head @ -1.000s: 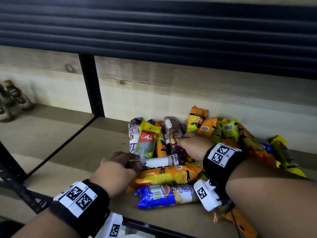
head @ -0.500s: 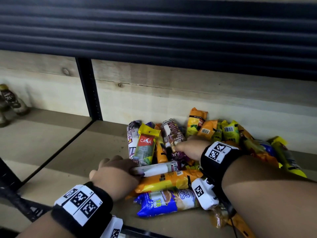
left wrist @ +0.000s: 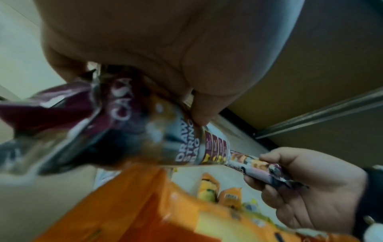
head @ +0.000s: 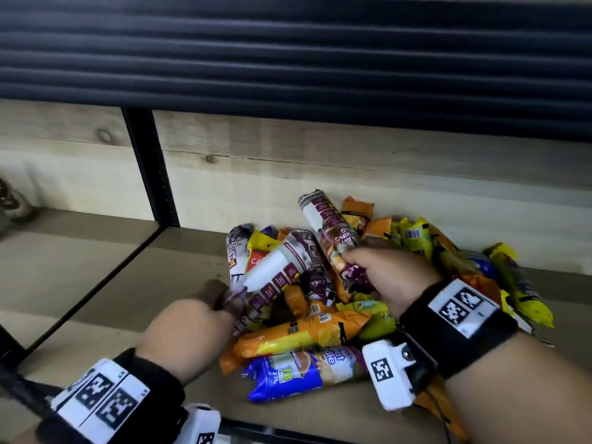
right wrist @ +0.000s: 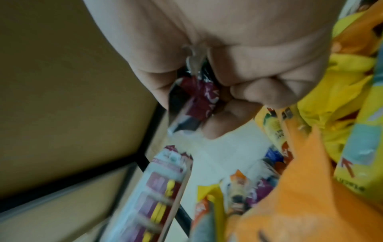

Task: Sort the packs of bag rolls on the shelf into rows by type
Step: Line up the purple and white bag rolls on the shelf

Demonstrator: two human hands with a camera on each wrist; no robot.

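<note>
Lifted since the earlier frame: two light, crinkly, slippery maroon drawstring-bag packs, left hand (head: 189, 328) pinching one pack (head: 278, 270) by its near end, right hand (head: 384, 277) fisted round the other (head: 330, 232), above the heap (head: 301, 338) mid-shelf.

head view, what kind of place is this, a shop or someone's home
Probably a shop or stockroom aisle: a wood shelf on a black metal upright, holding a heap of retail packs of bag rolls, some with barcodes, under a dark ribbed panel.

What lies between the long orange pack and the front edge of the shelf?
In the head view, one blue pack lies there, beside the orange pack; then bare shelf.
</note>
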